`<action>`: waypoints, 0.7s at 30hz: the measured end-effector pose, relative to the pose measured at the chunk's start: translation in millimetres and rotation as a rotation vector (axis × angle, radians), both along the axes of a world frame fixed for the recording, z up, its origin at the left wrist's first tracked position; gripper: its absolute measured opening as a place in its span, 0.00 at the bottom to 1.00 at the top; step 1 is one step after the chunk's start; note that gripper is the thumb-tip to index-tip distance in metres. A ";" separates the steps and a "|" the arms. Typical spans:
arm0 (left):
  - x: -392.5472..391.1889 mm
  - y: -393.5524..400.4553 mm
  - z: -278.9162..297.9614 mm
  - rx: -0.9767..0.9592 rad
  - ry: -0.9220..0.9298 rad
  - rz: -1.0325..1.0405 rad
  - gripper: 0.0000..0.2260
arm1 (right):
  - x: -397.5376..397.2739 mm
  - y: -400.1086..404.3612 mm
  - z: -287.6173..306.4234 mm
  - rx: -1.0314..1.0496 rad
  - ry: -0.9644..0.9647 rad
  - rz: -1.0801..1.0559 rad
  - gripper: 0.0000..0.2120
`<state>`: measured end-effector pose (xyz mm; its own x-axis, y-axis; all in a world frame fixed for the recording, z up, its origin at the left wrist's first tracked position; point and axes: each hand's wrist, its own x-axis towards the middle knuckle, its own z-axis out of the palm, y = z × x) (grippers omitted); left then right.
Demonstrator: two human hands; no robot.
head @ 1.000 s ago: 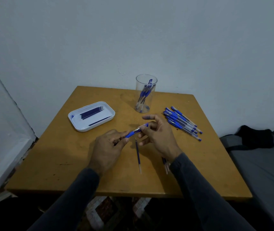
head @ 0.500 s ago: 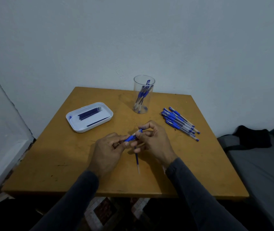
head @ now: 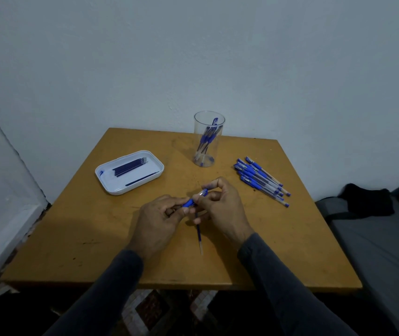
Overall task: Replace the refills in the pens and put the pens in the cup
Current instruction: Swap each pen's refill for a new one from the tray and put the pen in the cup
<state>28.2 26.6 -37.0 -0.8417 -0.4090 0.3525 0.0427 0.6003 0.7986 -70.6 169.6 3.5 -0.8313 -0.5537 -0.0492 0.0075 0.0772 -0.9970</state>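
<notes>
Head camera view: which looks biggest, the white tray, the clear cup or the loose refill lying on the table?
1. White tray
2. Clear cup
3. Loose refill, thinnest by far

The cup stands farthest away, so it may really be larger than it looks.

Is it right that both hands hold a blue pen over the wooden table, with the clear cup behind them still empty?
Not quite: the clear plastic cup is not empty; the head view shows several blue pens standing in it. The rest holds: the left hand and right hand hold the blue pen over the wooden table.

Bare tabletop (head: 278, 238) around tray (head: 106, 184), cup (head: 208, 139), pen pile (head: 261, 180).
</notes>
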 end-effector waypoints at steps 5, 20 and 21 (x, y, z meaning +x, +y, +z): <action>-11.9 -9.4 5.8 0.028 -0.047 0.041 0.17 | -19.0 -1.8 30.0 -0.027 0.280 -0.260 0.11; -110.3 -41.3 1.2 -0.490 -0.260 -0.045 0.20 | -126.1 -61.2 108.7 -0.120 0.777 -0.590 0.10; -114.0 -41.8 -1.3 -0.507 -0.264 -0.052 0.19 | -132.7 -64.5 104.0 -0.043 0.796 -0.551 0.10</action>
<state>-85.8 -15.1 -38.3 -0.9424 -0.1996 0.2685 -0.0798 0.9135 0.3989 -203.3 105.1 107.6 -0.7560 -0.0642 0.6514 -0.6466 0.2279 -0.7280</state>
